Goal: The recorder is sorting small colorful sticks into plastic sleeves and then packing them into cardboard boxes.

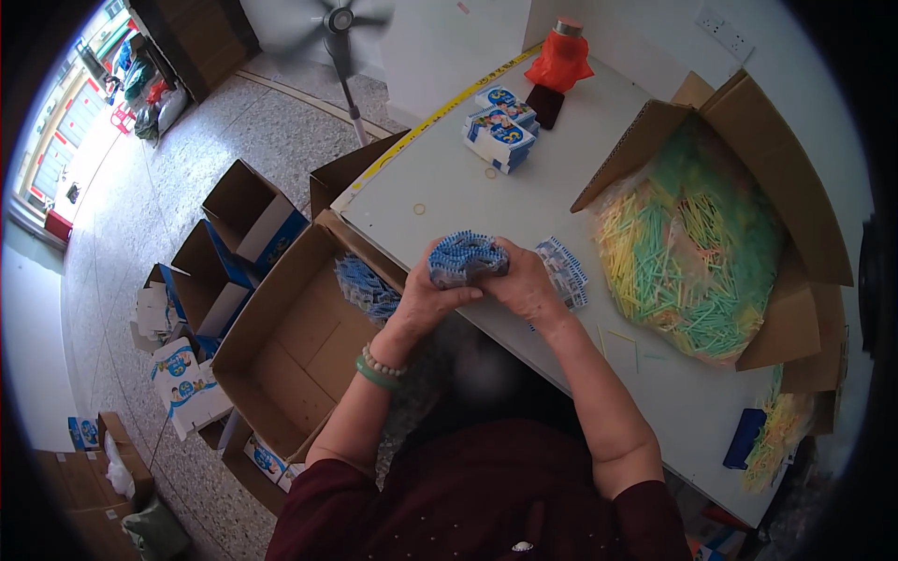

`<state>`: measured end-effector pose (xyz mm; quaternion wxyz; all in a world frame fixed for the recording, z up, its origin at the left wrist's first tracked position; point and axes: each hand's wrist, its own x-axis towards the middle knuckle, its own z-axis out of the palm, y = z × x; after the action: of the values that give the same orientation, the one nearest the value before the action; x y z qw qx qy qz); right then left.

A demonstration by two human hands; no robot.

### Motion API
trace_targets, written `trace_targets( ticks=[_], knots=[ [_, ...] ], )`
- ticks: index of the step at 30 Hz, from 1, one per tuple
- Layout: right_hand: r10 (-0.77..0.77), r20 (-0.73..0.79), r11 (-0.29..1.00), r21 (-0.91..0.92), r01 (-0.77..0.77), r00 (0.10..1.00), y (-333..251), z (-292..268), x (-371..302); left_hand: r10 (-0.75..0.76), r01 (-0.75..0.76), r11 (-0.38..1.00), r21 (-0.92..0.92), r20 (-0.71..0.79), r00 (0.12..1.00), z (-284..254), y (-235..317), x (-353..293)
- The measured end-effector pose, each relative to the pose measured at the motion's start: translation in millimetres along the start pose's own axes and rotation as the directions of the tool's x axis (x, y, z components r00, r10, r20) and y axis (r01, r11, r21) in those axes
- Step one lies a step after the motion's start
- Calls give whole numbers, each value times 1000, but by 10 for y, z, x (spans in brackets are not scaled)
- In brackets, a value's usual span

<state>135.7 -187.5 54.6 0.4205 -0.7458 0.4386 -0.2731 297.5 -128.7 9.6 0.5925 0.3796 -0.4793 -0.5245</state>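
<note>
Between my two hands is a thick bundle of small blue-and-white packets point(466, 254) with zigzag edges, held up over the near edge of the table. My left hand point(423, 301) wraps its left side, the thumb lying along the bottom. My right hand point(526, 286) grips the right side, its fingers partly hidden behind. Beside my right wrist, another stack of similar packets point(564, 271) lies on the white table point(393, 201). Under my left forearm an open cardboard carton point(281, 346) has more such packets point(365, 286) at its far end.
At the right, a large carton point(795, 178) holds a bag of yellow and green sticks point(683, 262). Small printed boxes point(500, 136), a dark phone point(544, 106), rubber bands point(419, 208) and a red-wrapped bottle point(561, 61) are farther back. A fan point(340, 21) stands beyond the table.
</note>
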Motion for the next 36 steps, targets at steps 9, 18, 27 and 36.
trace_targets(
  ticks=[9, 18, 27, 36],
  knots=[
    [-6, 301, 996, 83, -20, 954, -24, 511, -436, -262, 240, 946, -217, -77, 962, -239, 104, -909],
    [27, 455, 996, 58, -60, 890, 52, 1009, -719, -308, 262, 948, -179, -321, 896, -340, -58, -1473],
    [-298, 203, 954, 24, 300, 933, -150, 561, -585, -185, 173, 981, -88, -691, 699, -1772, -267, -1385],
    [-332, -1, 917, -234, 323, 943, 244, 259, -560, -129, 86, 991, -98, -826, 549, -2693, -1024, -948]
  ],
)
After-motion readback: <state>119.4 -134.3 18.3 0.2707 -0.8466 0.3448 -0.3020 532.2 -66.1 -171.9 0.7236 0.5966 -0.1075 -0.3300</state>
